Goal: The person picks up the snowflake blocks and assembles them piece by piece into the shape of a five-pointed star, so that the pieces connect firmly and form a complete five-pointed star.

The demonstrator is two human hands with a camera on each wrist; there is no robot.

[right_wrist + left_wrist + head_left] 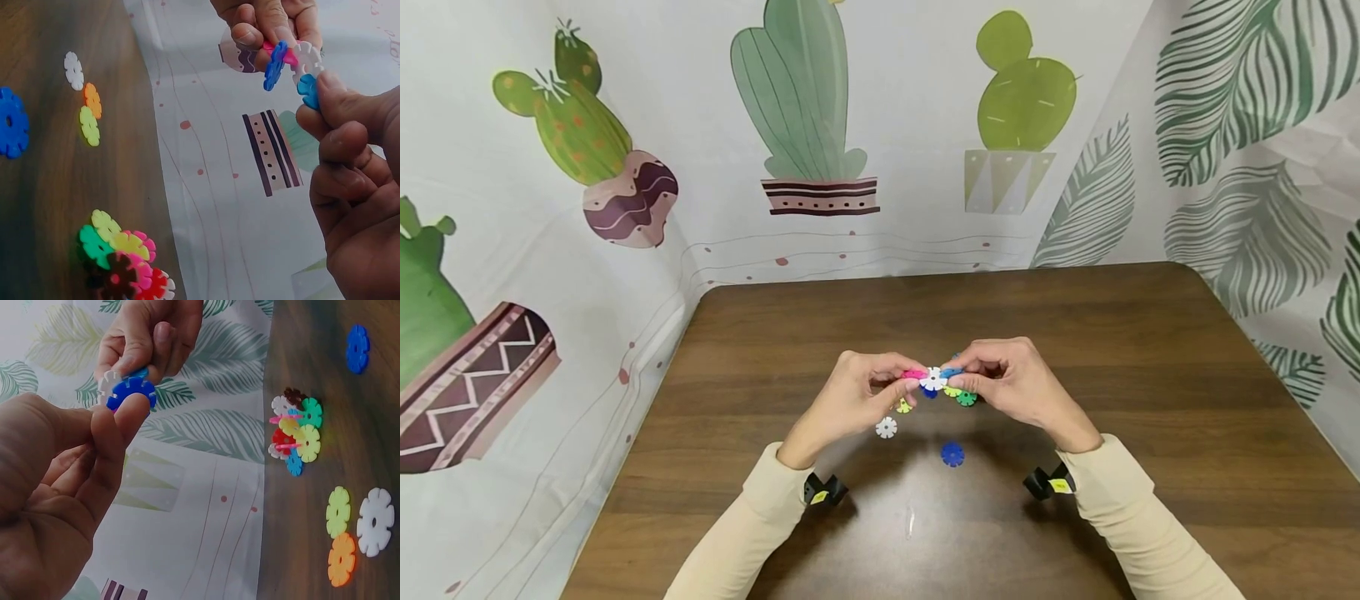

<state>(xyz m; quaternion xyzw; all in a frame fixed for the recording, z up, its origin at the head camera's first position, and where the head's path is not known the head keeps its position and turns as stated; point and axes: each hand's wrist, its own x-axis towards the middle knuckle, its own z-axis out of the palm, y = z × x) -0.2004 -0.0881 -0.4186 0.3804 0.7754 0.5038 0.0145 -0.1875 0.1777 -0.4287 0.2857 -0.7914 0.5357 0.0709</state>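
Above the middle of the table my two hands hold a small joined piece of notched plastic discs. My left hand [863,390] pinches its pink disc [913,374] between thumb and fingers. At the other end, my right hand [1018,385] pinches a light blue disc [307,90]. Between the two sits a white disc [933,379], which faces the head camera. A dark blue disc [275,65] is part of the same piece, beside the pink one. Fingertips partly cover the pink and light blue discs.
Loose discs lie on the brown table [760,333]: a white disc [886,427], a blue disc [952,454], a yellow-green disc [338,512] and an orange disc [341,559]. Behind the hands is a cluster of joined multicoloured discs [308,444]. A printed cloth [910,242] hangs beyond the table.
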